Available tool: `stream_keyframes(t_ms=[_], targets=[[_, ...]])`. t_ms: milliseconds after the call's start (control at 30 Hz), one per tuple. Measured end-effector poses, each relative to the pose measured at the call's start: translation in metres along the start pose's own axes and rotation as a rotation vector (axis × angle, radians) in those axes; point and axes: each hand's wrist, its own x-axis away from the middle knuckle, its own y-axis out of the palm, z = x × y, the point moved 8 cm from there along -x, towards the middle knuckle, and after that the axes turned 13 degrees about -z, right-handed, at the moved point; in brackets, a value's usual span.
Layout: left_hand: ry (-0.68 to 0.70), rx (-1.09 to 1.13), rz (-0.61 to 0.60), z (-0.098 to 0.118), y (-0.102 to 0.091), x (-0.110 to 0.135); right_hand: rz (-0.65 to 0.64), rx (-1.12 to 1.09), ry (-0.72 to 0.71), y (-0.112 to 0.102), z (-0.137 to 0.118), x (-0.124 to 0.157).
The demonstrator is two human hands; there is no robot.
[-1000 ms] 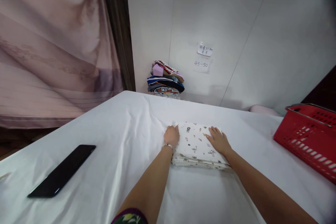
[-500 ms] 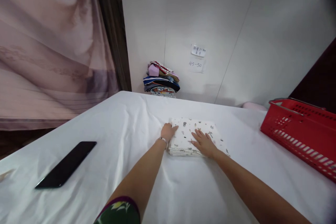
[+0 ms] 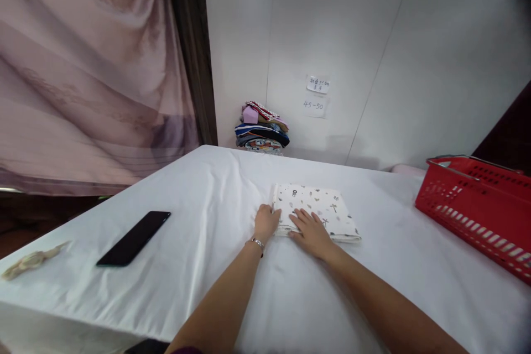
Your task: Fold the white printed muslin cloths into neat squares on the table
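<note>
A folded white cloth (image 3: 311,199) with small printed palm trees and figures lies flat on the white-covered table. At its near left corner is my left hand (image 3: 265,222), wearing a bracelet; the thumb rests on top and the other fingers curl at the side edge, partly hidden. My right hand (image 3: 312,235) presses on the cloth's near part, palm down with fingers spread.
A red basket (image 3: 477,210) stands at the right. On the left lie a black phone (image 3: 135,239) and a beige knotted piece of fabric (image 3: 33,261). Folded clothes (image 3: 263,130) are piled by the back wall, under paper notes (image 3: 317,97). A pink curtain (image 3: 95,77) hangs at the left.
My right hand has slid left and nearer along the cloth, and my left hand has moved down to its near corner. The camera view has shifted, showing more of the table's left side.
</note>
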Motion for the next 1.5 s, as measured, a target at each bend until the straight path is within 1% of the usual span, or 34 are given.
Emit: stream_keyframes(t_ms=[100,167,267,367,433,500,600,700,800,900,1000,1100,1167,1367,1500], targets=[[-0.010,0.091,0.017,-0.006,-0.006,0.002,-0.014,-0.050,-0.002,-0.001,0.006,0.001],[-0.040,0.156,-0.004,-0.013,-0.012,0.003,0.019,-0.115,0.000,-0.006,0.010,0.001],[-0.085,0.239,-0.092,-0.023,-0.017,0.008,0.141,-0.224,-0.058,-0.019,0.003,-0.004],[-0.116,0.299,-0.213,-0.027,-0.014,0.019,0.227,-0.302,-0.172,-0.028,-0.015,-0.012],[-0.127,0.322,-0.289,-0.027,-0.010,0.027,0.235,-0.315,-0.195,-0.030,-0.025,-0.019],[-0.130,0.335,-0.345,-0.025,-0.007,0.032,0.220,-0.297,-0.177,-0.027,-0.031,-0.026],[-0.131,0.344,-0.398,-0.023,-0.005,0.035,0.212,-0.264,-0.154,-0.024,-0.034,-0.030],[-0.126,0.348,-0.438,-0.022,-0.005,0.034,0.227,-0.262,-0.176,-0.023,-0.036,-0.031],[-0.121,0.348,-0.459,-0.022,-0.005,0.033,0.256,-0.296,-0.173,-0.023,-0.034,-0.031],[-0.119,0.345,-0.462,-0.022,-0.005,0.033,0.320,-0.378,-0.144,-0.024,-0.030,-0.030],[-0.116,0.346,-0.460,-0.022,-0.006,0.033,0.352,-0.397,-0.172,-0.024,-0.033,-0.027],[-0.121,0.351,-0.463,-0.021,-0.005,0.033,0.340,-0.336,-0.230,-0.022,-0.041,-0.024],[-0.125,0.354,-0.469,-0.021,-0.004,0.033,0.329,-0.291,-0.244,-0.021,-0.044,-0.023],[-0.128,0.359,-0.476,-0.020,-0.004,0.033,0.305,-0.188,-0.233,-0.018,-0.048,-0.023],[-0.121,0.363,-0.483,-0.018,-0.004,0.034,0.291,-0.181,-0.199,-0.018,-0.050,-0.023]])
